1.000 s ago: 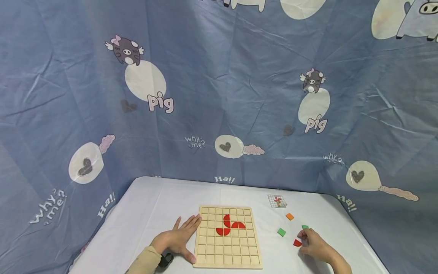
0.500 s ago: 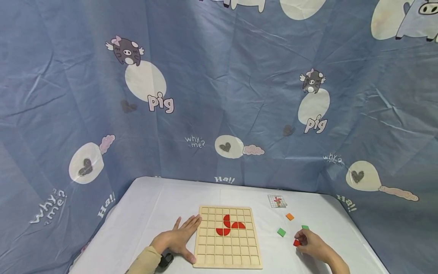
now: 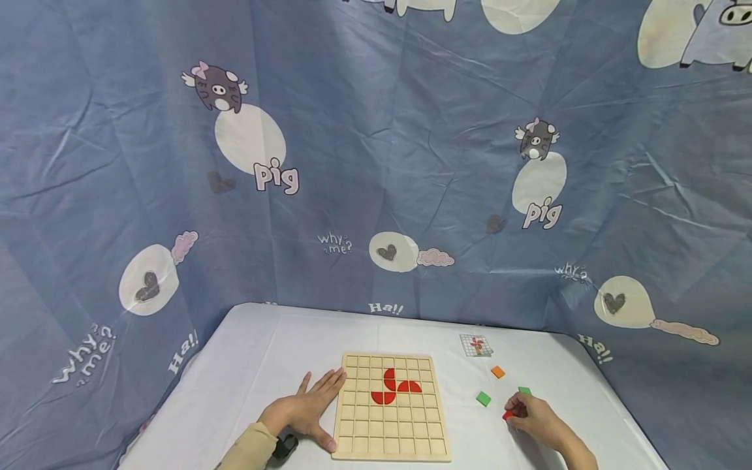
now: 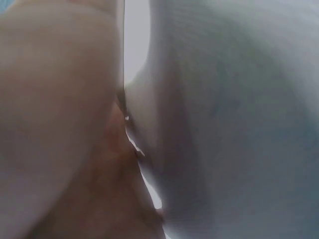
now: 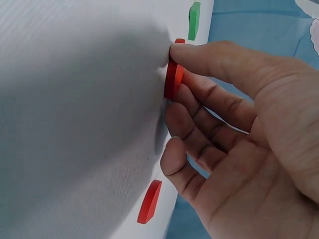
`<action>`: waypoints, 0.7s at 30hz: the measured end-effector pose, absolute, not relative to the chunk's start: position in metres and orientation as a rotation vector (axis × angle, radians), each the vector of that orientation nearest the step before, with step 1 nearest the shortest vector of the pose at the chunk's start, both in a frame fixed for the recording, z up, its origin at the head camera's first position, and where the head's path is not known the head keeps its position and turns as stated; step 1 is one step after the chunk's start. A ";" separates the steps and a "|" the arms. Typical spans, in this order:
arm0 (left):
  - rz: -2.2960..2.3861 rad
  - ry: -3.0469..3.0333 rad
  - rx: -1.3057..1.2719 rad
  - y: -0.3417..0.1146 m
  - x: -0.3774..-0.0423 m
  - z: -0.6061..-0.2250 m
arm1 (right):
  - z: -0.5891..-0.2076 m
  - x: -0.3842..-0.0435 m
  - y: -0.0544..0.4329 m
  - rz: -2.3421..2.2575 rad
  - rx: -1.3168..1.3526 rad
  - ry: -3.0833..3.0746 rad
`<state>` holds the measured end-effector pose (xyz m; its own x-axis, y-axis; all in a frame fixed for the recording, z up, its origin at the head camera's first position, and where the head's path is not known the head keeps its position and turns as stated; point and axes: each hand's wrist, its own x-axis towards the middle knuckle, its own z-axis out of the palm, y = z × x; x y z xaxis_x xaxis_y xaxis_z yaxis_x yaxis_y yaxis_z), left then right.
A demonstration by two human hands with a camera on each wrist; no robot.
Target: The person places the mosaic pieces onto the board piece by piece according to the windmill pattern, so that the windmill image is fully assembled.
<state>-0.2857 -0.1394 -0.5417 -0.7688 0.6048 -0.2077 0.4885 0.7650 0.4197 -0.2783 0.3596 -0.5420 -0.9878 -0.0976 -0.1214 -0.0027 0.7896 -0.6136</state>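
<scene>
My right hand (image 3: pixel 537 418) pinches a red quarter-circle piece (image 3: pixel 508 414) between thumb and fingers, right of the board. In the right wrist view the thumb lies along one face of this piece (image 5: pixel 174 74), close over the white cloth. A second red piece (image 5: pixel 149 201) lies on the cloth below the little finger. My left hand (image 3: pixel 308 408) is spread flat, its thumb and fingertips at the left edge of a wooden grid board (image 3: pixel 405 431). Several red quarter-circle pieces (image 3: pixel 390 385) sit in the board's upper squares. The left wrist view is mostly blurred skin and cloth.
A green square tile (image 3: pixel 484 398) and an orange square tile (image 3: pixel 497 372) lie between board and right hand. Another green tile (image 3: pixel 524 390) is just beyond the right fingers. A small pattern card (image 3: pixel 476 344) lies at the back right. A blue curtain (image 3: pixel 364 196) hangs behind the table.
The right fingers have closed on the red quarter-circle piece, which has tilted and shifted slightly left with them. My left hand and the board have stayed still.
</scene>
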 end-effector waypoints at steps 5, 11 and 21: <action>0.497 2.629 0.835 -0.140 -0.286 -0.543 | -0.543 -0.279 0.360 -0.979 -0.106 2.850; 0.488 2.634 0.847 -0.140 -0.287 -0.544 | -0.544 -0.283 0.355 -0.926 0.031 2.856; 0.486 2.629 0.847 -0.140 -0.287 -0.544 | -0.542 -0.282 0.359 -0.877 -0.090 2.871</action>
<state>-0.2873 -0.1402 -0.5439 -0.7667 0.6073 -0.2084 0.4928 0.7647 0.4152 -0.2821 0.3587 -0.5422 -0.9886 -0.0971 -0.1148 -0.0164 0.8285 -0.5598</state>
